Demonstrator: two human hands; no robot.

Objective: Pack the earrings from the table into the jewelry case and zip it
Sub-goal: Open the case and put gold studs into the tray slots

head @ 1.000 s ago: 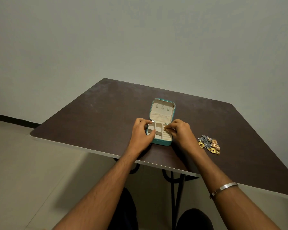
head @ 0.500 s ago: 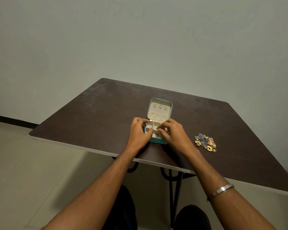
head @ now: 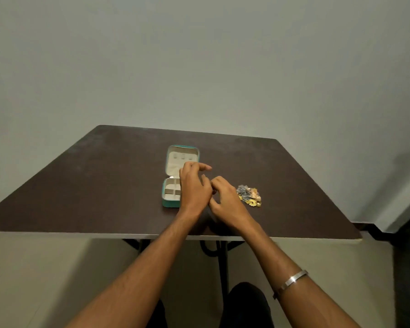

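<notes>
Dark table (head: 104, 185), one short edge near the body.

Teal case (head: 173, 183) a bit left of the middle, lid up and back, pale lining inside. Small square pockets in the bottom half, looking bare as far as can be told. Three little tabs across the inside of the lid.

Left hand (head: 194, 188) next, over the right side of the case and hiding part of it. Fingers loosely bent, pointing finger stretched out to the right. Nothing seen in its grip, so open and holding nothing.

Right hand (head: 227, 200) just beside the left, close enough to touch or nearly so. Fingers curled down toward the table, tips very near the earrings (head: 249, 196). Cannot tell if a piece is already pinched (fingertips hidden under the hand).

Earrings in one small heap on the table, right of the case and apart from it, gold and grey bits all mixed up. None in the case yet by the look of it.

Likely very light and hard, thin and easy to bend, with hooks or posts that could catch on each other. Probably best to pinch one piece by its flat front with thumb and first finger, lift slowly, and shake loose any that come along. Case likely stiff and light too, so good to steady it with the left hand when dropping pieces in.
</notes>
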